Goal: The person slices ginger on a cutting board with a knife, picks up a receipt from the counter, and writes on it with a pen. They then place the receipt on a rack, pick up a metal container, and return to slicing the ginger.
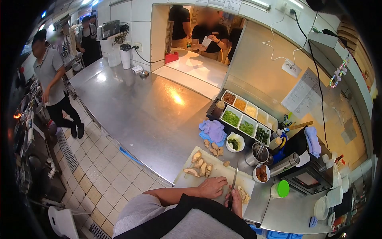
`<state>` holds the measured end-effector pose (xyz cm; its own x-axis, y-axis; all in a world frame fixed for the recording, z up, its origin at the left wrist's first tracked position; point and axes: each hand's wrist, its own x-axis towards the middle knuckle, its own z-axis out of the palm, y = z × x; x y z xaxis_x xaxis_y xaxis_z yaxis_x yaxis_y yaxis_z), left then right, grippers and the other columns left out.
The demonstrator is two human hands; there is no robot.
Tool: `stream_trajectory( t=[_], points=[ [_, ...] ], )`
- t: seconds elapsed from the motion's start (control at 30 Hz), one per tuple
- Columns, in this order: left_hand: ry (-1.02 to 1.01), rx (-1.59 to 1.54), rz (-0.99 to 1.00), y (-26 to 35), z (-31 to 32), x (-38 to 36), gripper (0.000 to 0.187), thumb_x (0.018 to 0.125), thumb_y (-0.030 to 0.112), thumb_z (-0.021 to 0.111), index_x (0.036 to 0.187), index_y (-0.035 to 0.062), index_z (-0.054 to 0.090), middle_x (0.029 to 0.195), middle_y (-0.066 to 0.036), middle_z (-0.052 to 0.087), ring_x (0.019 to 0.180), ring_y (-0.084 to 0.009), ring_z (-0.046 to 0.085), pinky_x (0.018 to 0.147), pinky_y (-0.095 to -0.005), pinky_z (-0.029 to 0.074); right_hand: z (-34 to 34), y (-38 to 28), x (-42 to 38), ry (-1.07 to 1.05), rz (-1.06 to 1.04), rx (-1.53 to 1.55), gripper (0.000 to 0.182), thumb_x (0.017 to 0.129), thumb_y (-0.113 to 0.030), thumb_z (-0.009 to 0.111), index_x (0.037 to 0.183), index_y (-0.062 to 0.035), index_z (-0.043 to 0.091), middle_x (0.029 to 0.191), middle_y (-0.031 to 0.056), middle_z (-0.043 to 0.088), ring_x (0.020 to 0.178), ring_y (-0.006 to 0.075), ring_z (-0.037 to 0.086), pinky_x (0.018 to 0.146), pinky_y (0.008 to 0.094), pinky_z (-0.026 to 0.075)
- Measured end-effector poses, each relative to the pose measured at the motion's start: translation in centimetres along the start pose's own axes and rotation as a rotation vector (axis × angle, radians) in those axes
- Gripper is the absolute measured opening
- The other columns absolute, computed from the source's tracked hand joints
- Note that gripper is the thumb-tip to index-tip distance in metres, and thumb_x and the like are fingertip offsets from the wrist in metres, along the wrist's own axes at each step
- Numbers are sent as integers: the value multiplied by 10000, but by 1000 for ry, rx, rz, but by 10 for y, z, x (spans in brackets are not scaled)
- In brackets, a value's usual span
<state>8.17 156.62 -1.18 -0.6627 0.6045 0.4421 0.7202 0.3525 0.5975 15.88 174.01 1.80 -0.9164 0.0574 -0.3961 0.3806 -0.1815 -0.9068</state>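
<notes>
My right hand (235, 201) is wrapped round the dark handle of a kitchen knife (235, 176), its blade pointing away from me over a white cutting board (223, 171). Just left of the blade, my left hand (213, 187) rests on the board with its fingers bunched and bent; whatever lies under them is hidden. Large peeled pieces of what looks like ginger (203, 169) lie at the board's far left. Small pale cut bits (244, 195) are gathered right of the knife. Unpeeled knobs of ginger (215, 149) sit beyond the board's far edge.
Beyond the board are a purple cloth (213, 130), a white bowl of greens (235, 142) and a rack of toppings (246, 127). To the right stand a metal pot (255, 156), a bowl of brown items (261, 173) and a green-lidded jar (280, 189). A person (51, 79) stands left.
</notes>
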Motion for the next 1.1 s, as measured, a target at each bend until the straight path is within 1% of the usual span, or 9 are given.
stream_trajectory(
  t=[0.2,0.3,0.5,0.6,0.77,0.9,1.0,1.07,1.1],
  points=[
    [43,-12,-28,1,-1,-1,329,772,150,639,1069,24,574,1093,-126,530,949,-301,590,780,-390,501,-3,5,4,2,-3,2,442,962,-404,484,1255,-73,492,715,33,529,441,114,462,375,231,374],
    [26,-39,-70,1,1,-2,300,803,168,612,1056,12,572,1109,-134,508,960,-309,578,808,-403,487,-3,7,4,-10,-16,21,448,961,-408,487,1258,-72,489,718,33,527,441,110,458,373,231,375],
    [71,-29,-32,-4,4,-2,257,818,103,591,1061,19,595,1104,-134,508,890,-306,601,762,-394,503,-2,7,4,7,-27,-13,457,963,-413,483,1265,-69,482,721,33,521,439,109,451,374,232,375],
    [92,-23,-23,-5,4,-3,277,810,79,585,1083,30,589,1097,-131,508,857,-305,610,722,-394,511,0,5,3,15,-18,-16,459,964,-416,481,1265,-69,483,720,33,519,438,110,452,374,236,375],
    [97,-50,-51,1,-5,-3,326,802,66,582,1127,47,563,1086,-126,510,854,-302,612,693,-394,518,3,5,1,46,-20,-2,454,968,-414,472,1267,-73,486,717,33,519,433,115,455,373,241,375],
    [101,-85,-4,2,-7,-9,338,818,91,596,1154,64,562,1079,-117,539,901,-291,611,689,-392,528,-2,15,7,45,-34,0,404,981,-331,476,1301,-85,479,725,25,522,414,115,462,353,251,382],
    [115,-104,142,4,-15,-19,335,821,102,610,1153,78,568,1089,-119,556,925,-286,611,712,-374,532,-4,19,9,61,-65,-37,394,965,-281,517,1298,-74,475,751,34,521,421,115,464,353,253,386],
    [152,-110,129,3,-28,-24,339,816,107,621,1149,80,570,1103,-129,560,958,-299,598,765,-376,520,-3,21,10,77,-92,-58,397,946,-228,556,1297,-61,471,776,43,524,432,116,469,353,258,388],
    [169,-112,123,2,-36,-29,341,813,110,626,1148,80,571,1110,-134,563,974,-306,592,792,-377,514,2,18,9,115,-89,-115,401,936,-208,567,1294,-55,474,804,55,545,499,133,510,396,268,418]
  ],
)
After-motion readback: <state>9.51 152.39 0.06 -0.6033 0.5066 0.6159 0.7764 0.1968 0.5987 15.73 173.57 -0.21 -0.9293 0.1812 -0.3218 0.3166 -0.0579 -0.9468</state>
